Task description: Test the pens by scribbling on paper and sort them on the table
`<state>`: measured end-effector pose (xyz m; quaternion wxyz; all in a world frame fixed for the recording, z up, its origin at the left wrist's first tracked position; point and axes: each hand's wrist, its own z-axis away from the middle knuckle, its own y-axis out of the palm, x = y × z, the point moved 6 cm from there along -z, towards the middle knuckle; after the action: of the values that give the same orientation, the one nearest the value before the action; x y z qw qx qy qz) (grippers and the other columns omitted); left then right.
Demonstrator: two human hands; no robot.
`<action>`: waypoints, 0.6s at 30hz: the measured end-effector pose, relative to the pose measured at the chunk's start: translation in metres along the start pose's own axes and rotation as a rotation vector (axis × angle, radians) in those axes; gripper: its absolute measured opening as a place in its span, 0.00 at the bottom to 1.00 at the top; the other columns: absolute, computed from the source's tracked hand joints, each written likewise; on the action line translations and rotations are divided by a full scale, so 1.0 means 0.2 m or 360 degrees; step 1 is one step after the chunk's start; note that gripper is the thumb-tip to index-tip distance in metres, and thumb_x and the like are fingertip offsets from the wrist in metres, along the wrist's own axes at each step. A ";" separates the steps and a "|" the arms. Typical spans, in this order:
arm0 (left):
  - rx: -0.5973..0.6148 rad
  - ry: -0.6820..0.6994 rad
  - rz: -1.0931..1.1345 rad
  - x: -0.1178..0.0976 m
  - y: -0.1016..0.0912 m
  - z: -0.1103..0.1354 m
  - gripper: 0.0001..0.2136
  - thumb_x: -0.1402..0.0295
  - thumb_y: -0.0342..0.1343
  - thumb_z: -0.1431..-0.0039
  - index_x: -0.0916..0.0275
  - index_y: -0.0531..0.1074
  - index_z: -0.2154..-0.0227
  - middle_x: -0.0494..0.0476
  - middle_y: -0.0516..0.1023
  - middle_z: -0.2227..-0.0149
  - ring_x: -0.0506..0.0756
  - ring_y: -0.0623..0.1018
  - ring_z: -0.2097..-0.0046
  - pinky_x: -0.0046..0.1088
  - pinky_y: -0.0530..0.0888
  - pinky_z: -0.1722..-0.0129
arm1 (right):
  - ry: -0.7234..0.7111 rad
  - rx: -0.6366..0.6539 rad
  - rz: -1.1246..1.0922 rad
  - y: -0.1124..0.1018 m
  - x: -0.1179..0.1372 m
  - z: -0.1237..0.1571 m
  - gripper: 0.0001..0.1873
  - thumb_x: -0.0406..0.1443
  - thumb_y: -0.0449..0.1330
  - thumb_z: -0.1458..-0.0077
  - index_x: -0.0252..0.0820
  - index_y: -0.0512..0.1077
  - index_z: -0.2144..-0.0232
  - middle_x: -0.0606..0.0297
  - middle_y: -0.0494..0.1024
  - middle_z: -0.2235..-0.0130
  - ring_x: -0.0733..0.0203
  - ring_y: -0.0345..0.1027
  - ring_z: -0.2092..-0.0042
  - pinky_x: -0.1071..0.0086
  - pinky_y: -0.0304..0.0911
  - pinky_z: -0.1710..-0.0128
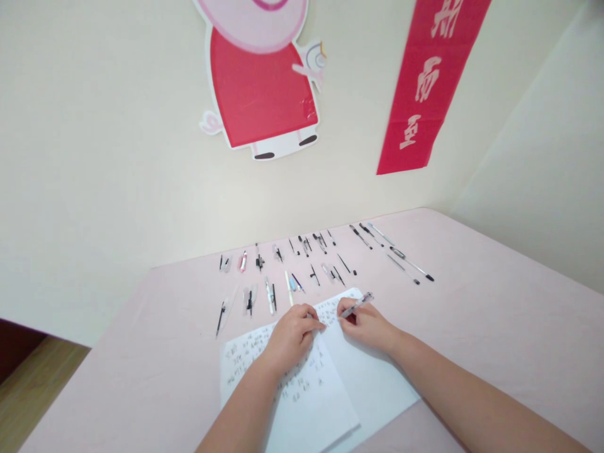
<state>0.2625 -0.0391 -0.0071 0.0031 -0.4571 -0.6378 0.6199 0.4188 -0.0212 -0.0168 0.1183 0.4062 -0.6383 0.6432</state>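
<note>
Right hand (362, 325) pinches a pen (357, 304) slanting from two o'clock to tip at eight, left hand (293, 332) half-curled on illegibly handwritten paper (309, 418)

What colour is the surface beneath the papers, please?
The surface is pale pink, as the head view shows.

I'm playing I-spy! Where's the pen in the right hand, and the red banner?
Held pen (357, 304), head view: middle of its barrel.
Red banner (428, 79), head view: its middle white character.

See-through plastic pen (357, 304), matt paper (382, 380), smooth tabletop (481, 308) (matt too)
</note>
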 end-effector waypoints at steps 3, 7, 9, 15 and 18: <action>0.0001 0.0002 0.0005 0.00 0.00 0.00 0.21 0.83 0.47 0.53 0.56 0.77 0.62 0.55 0.73 0.60 0.54 0.71 0.57 0.32 0.68 0.56 | 0.0007 -0.0015 0.0003 0.00 0.00 0.00 0.06 0.29 0.51 0.56 0.41 0.67 0.76 0.71 0.66 0.78 0.66 0.59 0.75 0.74 0.53 0.73; 0.0003 -0.0005 0.0000 0.00 0.00 0.00 0.20 0.83 0.47 0.53 0.56 0.77 0.63 0.55 0.73 0.60 0.54 0.71 0.57 0.32 0.68 0.56 | 0.0007 -0.0004 0.0004 0.00 -0.01 0.00 0.06 0.29 0.52 0.56 0.41 0.67 0.76 0.70 0.67 0.78 0.66 0.60 0.75 0.73 0.54 0.73; -0.0004 0.0001 0.0000 0.01 0.00 0.00 0.20 0.83 0.47 0.52 0.56 0.77 0.63 0.55 0.73 0.60 0.54 0.71 0.57 0.32 0.68 0.56 | 0.0017 0.0018 -0.0002 0.00 -0.01 0.00 0.06 0.29 0.52 0.57 0.41 0.67 0.76 0.70 0.66 0.79 0.66 0.59 0.75 0.73 0.53 0.73; 0.0004 0.0005 0.0009 0.01 0.01 0.00 0.20 0.83 0.47 0.53 0.56 0.77 0.62 0.55 0.73 0.60 0.54 0.71 0.57 0.33 0.68 0.55 | 0.0013 0.0007 0.0001 -0.01 0.00 0.00 0.06 0.28 0.52 0.58 0.41 0.67 0.76 0.71 0.65 0.79 0.67 0.59 0.76 0.73 0.53 0.73; 0.0012 -0.0005 0.0013 0.01 0.01 0.00 0.20 0.82 0.48 0.52 0.56 0.77 0.62 0.55 0.73 0.59 0.55 0.71 0.57 0.33 0.68 0.55 | 0.0026 0.0010 0.0007 -0.01 0.00 0.00 0.06 0.27 0.52 0.59 0.41 0.67 0.77 0.72 0.64 0.80 0.67 0.57 0.76 0.74 0.52 0.74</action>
<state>0.2622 -0.0388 -0.0095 0.0011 -0.4588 -0.6336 0.6230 0.4204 -0.0210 -0.0166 0.1208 0.3997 -0.6362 0.6487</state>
